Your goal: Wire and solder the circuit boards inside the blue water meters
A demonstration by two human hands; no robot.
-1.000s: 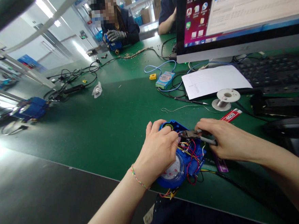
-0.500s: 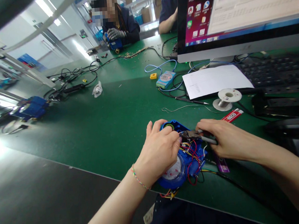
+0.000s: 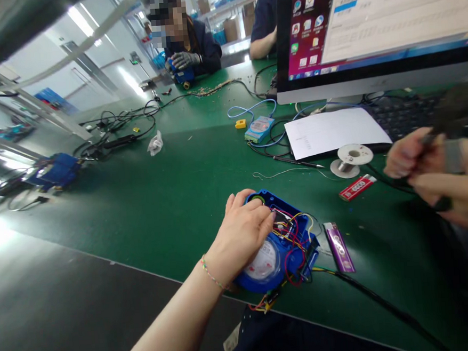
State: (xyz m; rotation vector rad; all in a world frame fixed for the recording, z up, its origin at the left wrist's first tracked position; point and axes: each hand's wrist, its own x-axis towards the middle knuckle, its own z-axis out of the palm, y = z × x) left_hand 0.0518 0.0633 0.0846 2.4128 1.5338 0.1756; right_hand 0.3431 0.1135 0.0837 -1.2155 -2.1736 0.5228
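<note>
A blue meter housing [image 3: 280, 236] with a round dial and loose coloured wires lies near the front edge of the green bench [image 3: 171, 190]. My left hand [image 3: 242, 234] rests on top of it, fingers curled round its upper left part. My right hand [image 3: 430, 175] is raised well to the right, blurred by motion, its fingers closed on a dark tool handle that I cannot make out clearly. A purple lighter [image 3: 338, 240] lies on the bench just right of the housing.
A solder spool [image 3: 349, 159], a red pack [image 3: 357, 187], a pen and a white sheet [image 3: 335, 128] lie behind. A monitor [image 3: 376, 26] and keyboard stand at the right. Cables and another blue unit [image 3: 55, 169] sit far left. Two people work at the far end.
My right hand has lifted away from the housing's wires with the tool and swung up to the right. The purple lighter is now uncovered. My left hand stays on the housing.
</note>
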